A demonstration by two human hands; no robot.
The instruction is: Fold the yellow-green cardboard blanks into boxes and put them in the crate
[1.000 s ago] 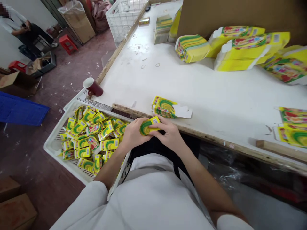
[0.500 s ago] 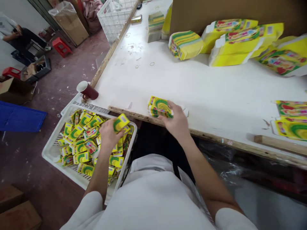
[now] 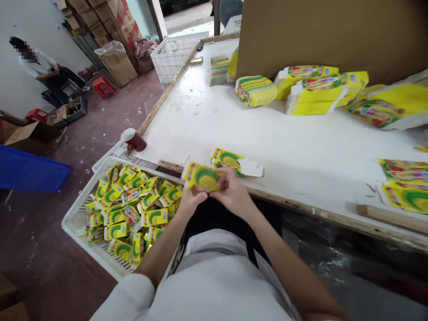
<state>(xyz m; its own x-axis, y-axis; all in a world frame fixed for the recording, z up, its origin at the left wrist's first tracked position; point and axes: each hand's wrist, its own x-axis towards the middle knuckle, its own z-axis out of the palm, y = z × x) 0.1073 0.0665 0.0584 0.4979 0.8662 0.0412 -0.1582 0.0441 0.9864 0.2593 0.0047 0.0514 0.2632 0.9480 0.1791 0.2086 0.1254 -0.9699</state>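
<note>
Over the table's front edge, a small yellow-and-green carton point(image 3: 202, 177) is held between my two hands, slightly blurred. My left hand point(image 3: 192, 198) grips its left end from below. The fingers of my right hand point(image 3: 232, 191) are closed on its right end. Just behind them lie several flattened cartons point(image 3: 230, 159) with white flaps pointing right. To my left, a white plastic basket point(image 3: 75, 225) holds many small filled-out cartons point(image 3: 154, 217) of the same print, lying at all angles.
A maroon mug point(image 3: 134, 140) lies tilted by the table's left corner. Stacks of flat cartons point(image 3: 256, 90) stand along a brown cardboard panel point(image 3: 301, 35). A wooden stick point(image 3: 391, 218) lies at the right. Across the room, a person point(image 3: 50, 73) sits near a red stool point(image 3: 103, 88).
My left hand has left the basket and its carton is gone from it. Both hands have come together on one carton from the table. The view has tilted up.
</note>
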